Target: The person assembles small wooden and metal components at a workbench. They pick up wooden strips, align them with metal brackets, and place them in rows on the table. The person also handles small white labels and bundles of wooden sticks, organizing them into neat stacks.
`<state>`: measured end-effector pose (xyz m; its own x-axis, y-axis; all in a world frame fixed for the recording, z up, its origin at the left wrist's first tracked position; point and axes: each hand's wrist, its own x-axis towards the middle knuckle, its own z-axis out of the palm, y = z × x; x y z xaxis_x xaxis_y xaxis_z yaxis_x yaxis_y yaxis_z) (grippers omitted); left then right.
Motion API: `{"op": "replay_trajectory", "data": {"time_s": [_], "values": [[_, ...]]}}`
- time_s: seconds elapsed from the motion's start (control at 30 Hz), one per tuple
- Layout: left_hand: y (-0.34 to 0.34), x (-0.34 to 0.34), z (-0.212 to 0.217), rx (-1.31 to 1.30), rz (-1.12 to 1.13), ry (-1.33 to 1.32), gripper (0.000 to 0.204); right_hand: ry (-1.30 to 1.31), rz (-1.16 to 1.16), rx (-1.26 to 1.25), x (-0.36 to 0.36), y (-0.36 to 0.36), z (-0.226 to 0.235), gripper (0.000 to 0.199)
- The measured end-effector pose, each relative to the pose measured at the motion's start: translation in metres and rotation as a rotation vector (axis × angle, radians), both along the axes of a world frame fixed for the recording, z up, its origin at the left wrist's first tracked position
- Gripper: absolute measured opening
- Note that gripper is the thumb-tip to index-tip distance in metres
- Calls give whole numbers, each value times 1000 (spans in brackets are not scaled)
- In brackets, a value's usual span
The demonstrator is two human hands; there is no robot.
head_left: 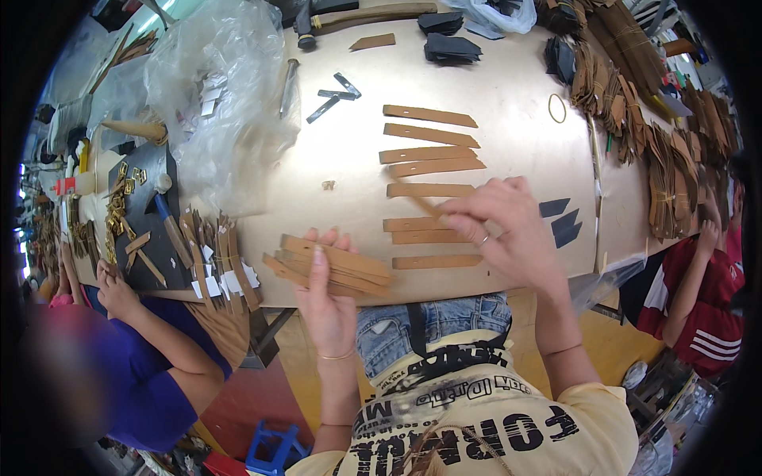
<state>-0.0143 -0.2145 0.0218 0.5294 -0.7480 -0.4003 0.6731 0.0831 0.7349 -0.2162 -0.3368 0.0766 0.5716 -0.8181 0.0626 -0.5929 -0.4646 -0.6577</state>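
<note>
My left hand (pixel 327 309) is closed round a loose stack of brown leather strips (pixel 341 266), held just over the table's near edge. Between the thumb and fingers of my right hand (pixel 504 226) is a single brown leather strip (pixel 414 195), smeared by motion and slanting over the strips below. Several brown strips lie in a column in front of me, one of them a leather strip (pixel 429 117) at the far end with a pointed right tip. Nearest me lies another leather strip (pixel 436 262). Dark strips (pixel 566 228) rest just right of my right hand.
A hammer (pixel 373 14), black pieces (pixel 451 49) and a clear plastic bag (pixel 214 95) lie on the far side. A rubber band (pixel 557 109) and bundled brown strips (pixel 671 186) are to the right. At left, a co-worker's hand (pixel 117 292) is beside a dark board (pixel 155 266).
</note>
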Motion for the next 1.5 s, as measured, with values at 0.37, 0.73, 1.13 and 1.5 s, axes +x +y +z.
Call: {"op": "replay_trajectory", "data": {"time_s": [0.37,0.73,1.13,1.5], "values": [[10,28,-4,-91,57,-14,36,-41,383,194,-2,52,-7,9],[-2,17,-2,3,23,-34,45,118,-311,-244,-19,105,-81,9],[2,-6,5,71,-90,3,44,167,-302,-481,-33,121,-89,17],[1,-45,12,-18,-347,164,40,-581,-189,418,-19,90,-44,32]]}}
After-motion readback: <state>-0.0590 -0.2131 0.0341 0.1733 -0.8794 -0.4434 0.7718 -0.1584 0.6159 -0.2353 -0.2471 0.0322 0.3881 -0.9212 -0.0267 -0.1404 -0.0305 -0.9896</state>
